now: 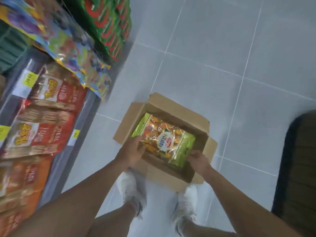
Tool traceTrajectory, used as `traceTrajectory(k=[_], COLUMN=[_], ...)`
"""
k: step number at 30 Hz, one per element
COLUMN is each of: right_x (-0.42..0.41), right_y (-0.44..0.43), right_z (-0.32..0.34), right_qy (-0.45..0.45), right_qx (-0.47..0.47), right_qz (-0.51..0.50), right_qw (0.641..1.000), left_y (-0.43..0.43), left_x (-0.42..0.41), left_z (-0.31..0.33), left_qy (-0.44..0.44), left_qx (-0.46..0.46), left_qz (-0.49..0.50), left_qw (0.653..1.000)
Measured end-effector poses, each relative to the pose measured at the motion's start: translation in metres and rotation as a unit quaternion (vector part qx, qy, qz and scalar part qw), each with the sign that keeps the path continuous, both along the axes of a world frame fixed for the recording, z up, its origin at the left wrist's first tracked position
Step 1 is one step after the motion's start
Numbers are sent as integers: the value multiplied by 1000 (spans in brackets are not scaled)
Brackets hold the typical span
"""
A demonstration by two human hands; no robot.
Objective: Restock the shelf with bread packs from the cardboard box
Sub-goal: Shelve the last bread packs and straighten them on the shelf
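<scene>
Bread pack: a clear plastic pack with green ends, orange-brown bread and a round white label (164, 139). It sits inside the open top of the box, turned at an angle to the box walls. Whether it rests on the bottom cannot be told.
Box: a brown cardboard box (172, 106) with its flaps folded outward, standing on the pale grey tiled floor (222, 48) just beside the shelf.
Left hand: the left hand (132, 151) holds the near left corner of the bread pack, its fingers (140, 142) curled over the pack's edge.
Right hand: the right hand (198, 159) grips the near right corner of the pack, its fingers (195, 153) pinching the green end.
Shelf: a grey shop shelf (85, 117) on the left, with yellow price tags (30, 76) on its front edge.
Shelf stock: red and brown packs with yellow print (51, 106), orange packs (22, 182) nearer the person, bright multicoloured bags (68, 45) and green and red packs (111, 23) farther along.
Feet: two white shoes, left (130, 190) and right (187, 202), their toes right at the near side of the box.
Right edge: a dark mat with a blue border (297, 168) lies on the floor, well apart from the box.
</scene>
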State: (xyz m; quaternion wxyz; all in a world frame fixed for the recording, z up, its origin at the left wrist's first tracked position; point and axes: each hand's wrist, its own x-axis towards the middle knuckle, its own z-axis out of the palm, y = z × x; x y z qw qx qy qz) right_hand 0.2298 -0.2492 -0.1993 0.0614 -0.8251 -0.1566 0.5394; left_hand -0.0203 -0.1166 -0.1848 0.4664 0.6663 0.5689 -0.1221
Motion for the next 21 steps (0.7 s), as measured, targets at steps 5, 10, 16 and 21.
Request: traceTrajectory(k=[5,10,16,21], right_x=[-5,-4,-4,-6], right_y=[0,10,15,14], right_z=[-103,-185,-239,-243], right_qy=[23,38,32,38], right_qx=[-18,-25,-15,19], right_qz=[-91,-184,-257,-305], right_qw=[995,982,966,952], left_y=[28,53,65,72], left_x=[18,34,47,42], left_z=[-107,-193,-251,-262], left_qy=[39,65,79,63], left_qx=[-9,-27,-23,-56], left_qz=[14,64,135,169], left_qw=[999,995,987,982])
